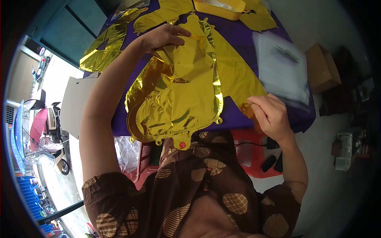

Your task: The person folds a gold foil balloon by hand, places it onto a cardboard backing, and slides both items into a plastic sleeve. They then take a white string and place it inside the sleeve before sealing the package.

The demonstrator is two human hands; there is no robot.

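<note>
A flat, uninflated gold foil balloon point(190, 91) lies in front of me, its near end hanging over the table edge. A red dot marks the tab at its bottom. My left hand point(164, 37) reaches over its upper left part, thumb and fingers closed on the crinkled foil. To the right, a second flat gold foil balloon point(234, 71) extends diagonally from beneath the first. My right hand point(272, 113) is closed at this one's lower right end, with the foil running into the fingers. The curled fingers hide the exact grip there.
The table wears a purple cloth point(129, 83). More gold foil balloons point(105, 45) lie at its far side, near a yellow tray point(220, 8). Clear plastic bags point(281, 65) are stacked on the right. A cardboard box point(322, 69) stands beyond; a red basket point(143, 160) sits below.
</note>
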